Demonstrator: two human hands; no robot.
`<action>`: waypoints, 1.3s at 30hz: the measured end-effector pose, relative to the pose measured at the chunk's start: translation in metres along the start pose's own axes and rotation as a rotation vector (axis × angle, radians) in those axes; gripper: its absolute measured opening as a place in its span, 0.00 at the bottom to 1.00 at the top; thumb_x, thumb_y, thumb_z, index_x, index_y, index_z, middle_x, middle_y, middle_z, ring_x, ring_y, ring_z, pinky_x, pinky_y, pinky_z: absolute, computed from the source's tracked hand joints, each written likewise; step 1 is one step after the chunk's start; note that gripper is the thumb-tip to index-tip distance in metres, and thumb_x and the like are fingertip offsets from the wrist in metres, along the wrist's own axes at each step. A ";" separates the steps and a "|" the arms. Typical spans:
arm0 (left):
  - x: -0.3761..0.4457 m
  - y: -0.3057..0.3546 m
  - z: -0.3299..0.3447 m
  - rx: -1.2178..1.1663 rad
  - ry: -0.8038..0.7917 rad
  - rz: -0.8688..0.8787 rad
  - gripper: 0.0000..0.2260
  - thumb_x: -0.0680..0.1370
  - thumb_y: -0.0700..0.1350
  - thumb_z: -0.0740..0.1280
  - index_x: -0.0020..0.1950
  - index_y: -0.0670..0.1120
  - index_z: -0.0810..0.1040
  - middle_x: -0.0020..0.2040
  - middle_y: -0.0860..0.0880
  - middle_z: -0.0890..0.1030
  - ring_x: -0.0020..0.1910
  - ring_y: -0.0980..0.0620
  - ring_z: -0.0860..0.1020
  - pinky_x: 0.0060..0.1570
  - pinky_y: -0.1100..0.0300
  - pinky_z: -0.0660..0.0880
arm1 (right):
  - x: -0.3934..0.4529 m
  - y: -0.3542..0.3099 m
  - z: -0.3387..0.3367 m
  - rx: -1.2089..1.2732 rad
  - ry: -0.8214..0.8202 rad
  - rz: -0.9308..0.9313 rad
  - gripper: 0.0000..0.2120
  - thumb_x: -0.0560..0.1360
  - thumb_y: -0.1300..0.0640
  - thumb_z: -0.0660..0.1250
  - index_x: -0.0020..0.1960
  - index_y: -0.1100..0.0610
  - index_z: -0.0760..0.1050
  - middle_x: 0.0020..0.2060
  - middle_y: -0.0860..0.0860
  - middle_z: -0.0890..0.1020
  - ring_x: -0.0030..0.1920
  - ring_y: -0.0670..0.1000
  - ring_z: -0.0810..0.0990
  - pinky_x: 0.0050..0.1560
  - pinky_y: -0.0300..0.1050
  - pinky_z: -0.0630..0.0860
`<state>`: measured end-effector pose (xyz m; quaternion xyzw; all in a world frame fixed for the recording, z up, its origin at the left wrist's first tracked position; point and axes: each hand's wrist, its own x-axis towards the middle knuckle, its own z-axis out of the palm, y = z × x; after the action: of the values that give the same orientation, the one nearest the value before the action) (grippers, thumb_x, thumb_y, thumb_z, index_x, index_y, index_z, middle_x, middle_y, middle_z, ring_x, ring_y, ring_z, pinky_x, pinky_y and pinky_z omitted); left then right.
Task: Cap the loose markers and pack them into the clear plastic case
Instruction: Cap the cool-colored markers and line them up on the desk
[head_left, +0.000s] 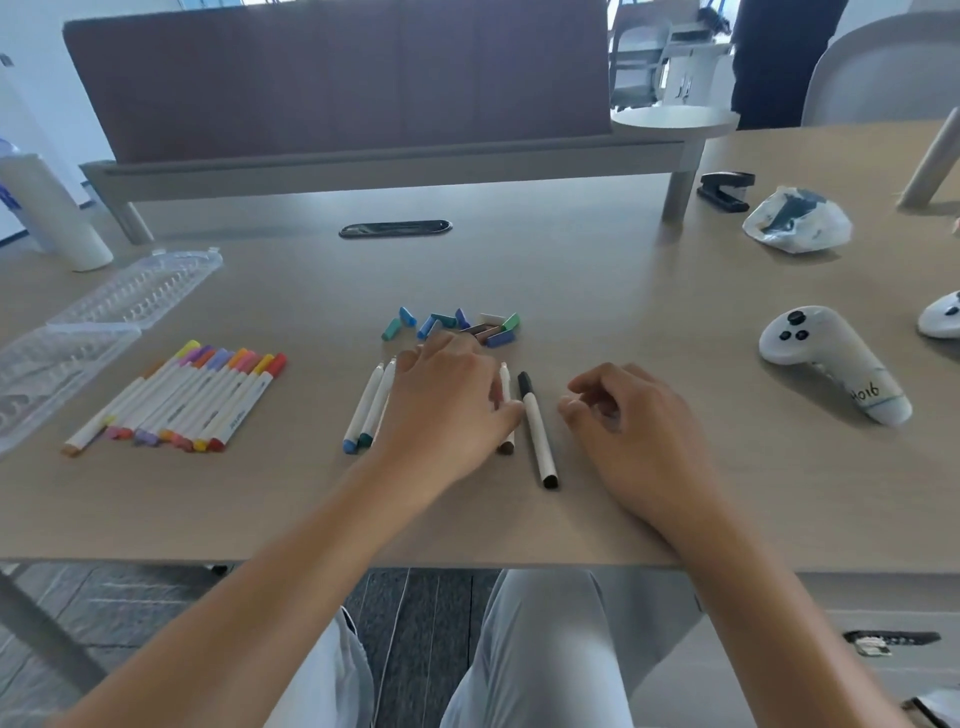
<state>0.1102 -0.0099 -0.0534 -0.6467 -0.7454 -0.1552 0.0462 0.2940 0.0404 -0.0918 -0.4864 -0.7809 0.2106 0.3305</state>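
We are sitting at the near edge of the table (597, 270), both bare forearms reaching onto it. Our left hand (447, 410) is lying palm down over a small group of loose markers (370, 405) near the middle of the near edge, its fingers spread and only slightly bent, resting on the markers rather than closing round any; two white barrels are showing to its left, with blue and teal ends toward us, and another barrel is peeking out by the thumb. Just beside that thumb, a black-capped marker (537, 428) is lying apart on the table, pointing away from us. Our right hand (628, 415) is resting just to the right of it, fingers loosely curled and holding nothing.

Just beyond the left hand's fingertips, a heap of loose caps (457, 325) in blues, greens, white and brown is sitting toward the table's middle. Toward the left edge, a row of capped markers (182, 400) in yellow, pink, purple, orange and red is lying side by side. The clear plastic case (104, 306) is lying open at the left edge, just beyond that row, and seems to be holding no markers.

Near the right edge a white controller (826, 358) is lying, with a crumpled plastic bag (797, 221) and a black stapler (724, 191) toward the far right corner.
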 end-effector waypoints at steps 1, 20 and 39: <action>0.002 0.000 0.001 0.002 -0.002 -0.012 0.11 0.76 0.59 0.70 0.46 0.53 0.84 0.58 0.54 0.79 0.64 0.51 0.71 0.65 0.51 0.66 | 0.000 0.001 0.000 -0.010 0.001 -0.005 0.10 0.79 0.44 0.67 0.56 0.46 0.80 0.46 0.40 0.78 0.53 0.46 0.77 0.52 0.44 0.72; 0.018 0.012 0.002 0.095 -0.029 -0.132 0.19 0.76 0.62 0.66 0.44 0.48 0.86 0.49 0.48 0.80 0.59 0.46 0.73 0.57 0.50 0.71 | -0.003 -0.001 0.001 -0.040 0.012 0.007 0.08 0.80 0.44 0.66 0.52 0.46 0.81 0.45 0.40 0.76 0.52 0.47 0.74 0.49 0.45 0.68; 0.005 -0.062 -0.043 -1.396 -0.052 -0.401 0.07 0.79 0.44 0.71 0.48 0.41 0.86 0.42 0.41 0.84 0.41 0.48 0.81 0.42 0.54 0.77 | -0.013 -0.054 0.030 -0.156 -0.074 -0.038 0.12 0.82 0.42 0.62 0.61 0.43 0.78 0.38 0.41 0.78 0.41 0.42 0.76 0.40 0.45 0.68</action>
<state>0.0431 -0.0249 -0.0216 -0.3800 -0.5775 -0.5848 -0.4244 0.2431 0.0049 -0.0814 -0.4876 -0.8157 0.1609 0.2665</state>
